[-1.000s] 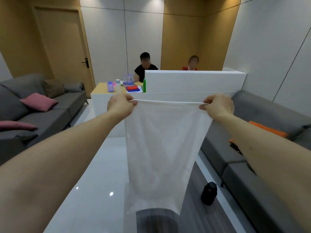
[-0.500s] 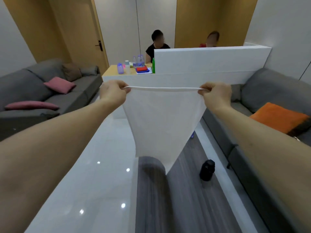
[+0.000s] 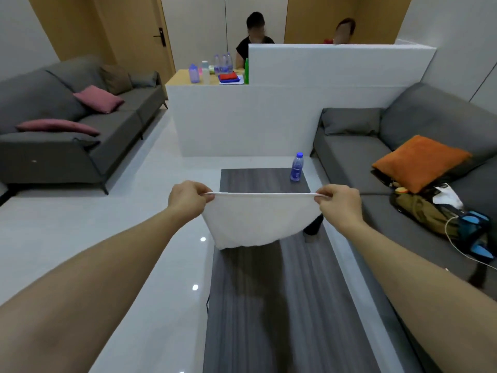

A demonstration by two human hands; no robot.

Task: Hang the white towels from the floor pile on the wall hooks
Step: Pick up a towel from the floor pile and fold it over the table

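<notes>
While a white towel (image 3: 258, 222) is stretched taut above the near part of the dark desk (image 3: 269, 305), its top corners are pinched by the left hand (image 3: 188, 197) and right hand (image 3: 339, 203). No hooks are seen; carrying it to them is judged next.

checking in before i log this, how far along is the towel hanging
Done: nothing shown; no hooks or hung towels in view. In hand: the left hand and right hand pinch one white towel stretched above the dark table. Left: carrying and hanging it; the floor pile isn't visible.
</notes>
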